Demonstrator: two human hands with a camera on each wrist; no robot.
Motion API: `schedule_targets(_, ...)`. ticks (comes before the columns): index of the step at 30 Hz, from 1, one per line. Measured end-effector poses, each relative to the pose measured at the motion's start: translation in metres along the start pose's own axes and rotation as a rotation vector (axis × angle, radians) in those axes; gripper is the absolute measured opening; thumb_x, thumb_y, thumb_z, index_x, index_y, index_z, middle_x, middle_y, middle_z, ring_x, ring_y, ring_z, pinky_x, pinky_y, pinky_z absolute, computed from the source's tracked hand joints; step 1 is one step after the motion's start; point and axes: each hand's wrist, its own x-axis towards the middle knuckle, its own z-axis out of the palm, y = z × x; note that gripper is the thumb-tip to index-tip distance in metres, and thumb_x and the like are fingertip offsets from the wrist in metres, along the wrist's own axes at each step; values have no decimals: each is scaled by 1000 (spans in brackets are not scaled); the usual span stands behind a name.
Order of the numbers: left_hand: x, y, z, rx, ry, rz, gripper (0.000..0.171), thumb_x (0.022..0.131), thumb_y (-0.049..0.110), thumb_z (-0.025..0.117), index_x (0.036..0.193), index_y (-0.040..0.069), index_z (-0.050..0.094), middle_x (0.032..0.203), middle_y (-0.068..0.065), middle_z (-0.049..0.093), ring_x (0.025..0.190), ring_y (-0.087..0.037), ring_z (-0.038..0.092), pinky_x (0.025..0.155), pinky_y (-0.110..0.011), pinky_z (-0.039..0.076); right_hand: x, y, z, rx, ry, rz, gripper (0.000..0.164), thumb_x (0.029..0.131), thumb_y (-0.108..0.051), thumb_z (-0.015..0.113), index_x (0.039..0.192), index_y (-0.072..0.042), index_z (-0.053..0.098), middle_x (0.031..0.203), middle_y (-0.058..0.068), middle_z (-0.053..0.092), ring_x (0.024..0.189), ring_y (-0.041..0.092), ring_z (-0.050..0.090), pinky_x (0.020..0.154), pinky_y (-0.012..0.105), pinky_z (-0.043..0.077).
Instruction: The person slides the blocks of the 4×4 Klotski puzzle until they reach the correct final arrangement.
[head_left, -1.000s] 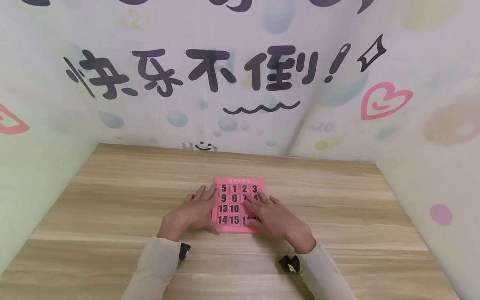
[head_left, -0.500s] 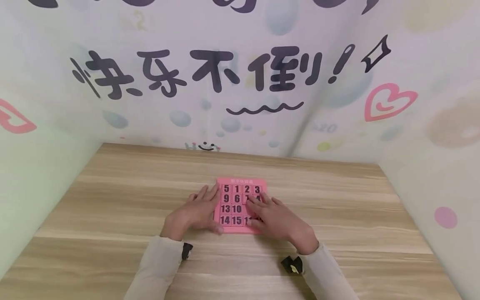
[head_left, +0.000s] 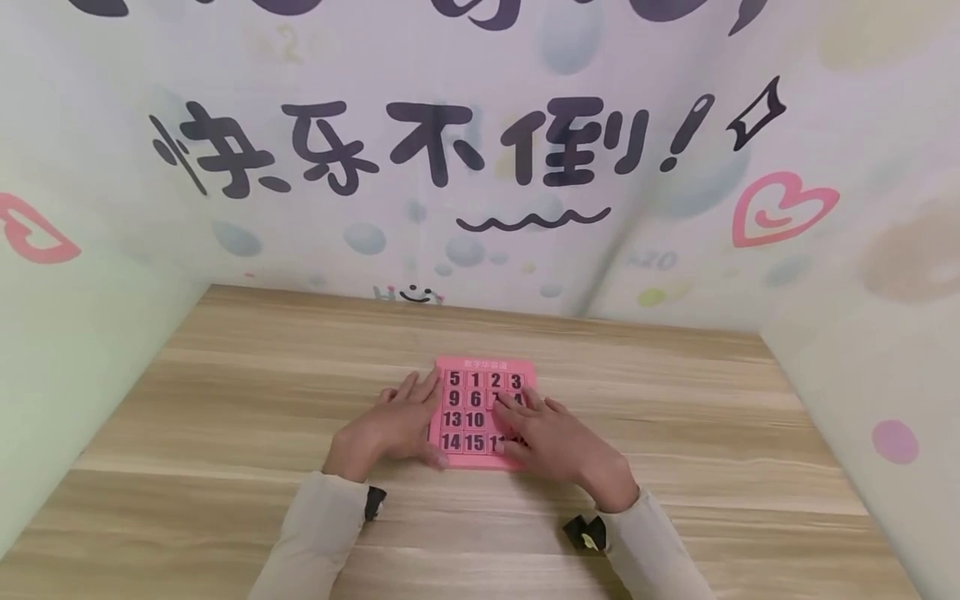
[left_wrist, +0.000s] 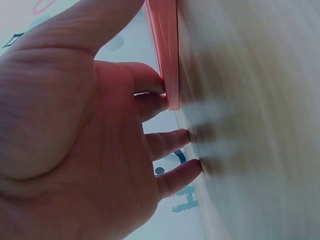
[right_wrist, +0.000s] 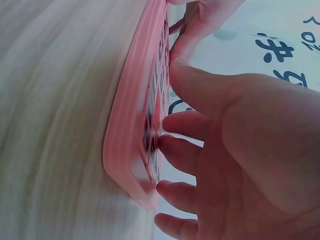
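The head camera looks forward and down from above the near side of a flat, square pink number-tile board (head_left: 472, 462), far enough back to frame the bare left hand (head_left: 401, 423), bare right hand (head_left: 553, 437), pale wood-grain tabletop (head_left: 202, 408) and the white wall (head_left: 315, 258) printed with black writing behind the board. The left wrist camera, sideways and very close, faces that wall from low at the board's left. The right wrist camera, also sideways, looks low from the board's near right. Both wrist views share board, left hand and wall.
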Motion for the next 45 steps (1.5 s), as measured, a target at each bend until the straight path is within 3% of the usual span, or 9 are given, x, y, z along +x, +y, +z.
schedule_targets(6,1,-1,0,3,1,4,114,77,41,82,158,2,12,168,-9,-2,153,-39,-5,122,-58,4,-2,-1,-4,20,-1,-9,64,101,-49,48,157,-23,31,162,3,27,150,41,16,120,59,18)
schedule_targets(17,3,-1,1,28,7,6,116,76,44,82,158,3,12,167,-8,-3,153,-38,-6,122,-57,5,-19,-13,-19,-21,-94,-17,55,100,-46,52,149,-23,46,157,4,39,148,39,27,117,60,26)
schedule_targets(22,1,0,0,35,0,8,116,76,44,82,158,2,12,167,-9,-3,153,-38,-5,122,-58,6,-26,-21,-24,-69,-160,-90,52,100,-44,52,148,-23,48,157,4,40,147,41,27,115,63,28)
schedule_targets(29,1,-1,-1,38,1,11,116,76,45,81,158,2,12,167,-9,-3,153,-38,-5,123,-57,5,-30,-26,-24,-112,-171,-150,46,100,-42,53,144,-29,53,155,6,42,145,42,31,113,60,33)
schedule_targets(45,1,-1,-2,28,3,25,115,76,43,82,158,0,14,167,-11,-1,153,-40,-3,122,-58,6,-28,-26,-23,-95,-191,-114,48,100,-41,54,145,-24,52,157,7,38,144,46,30,114,60,31)
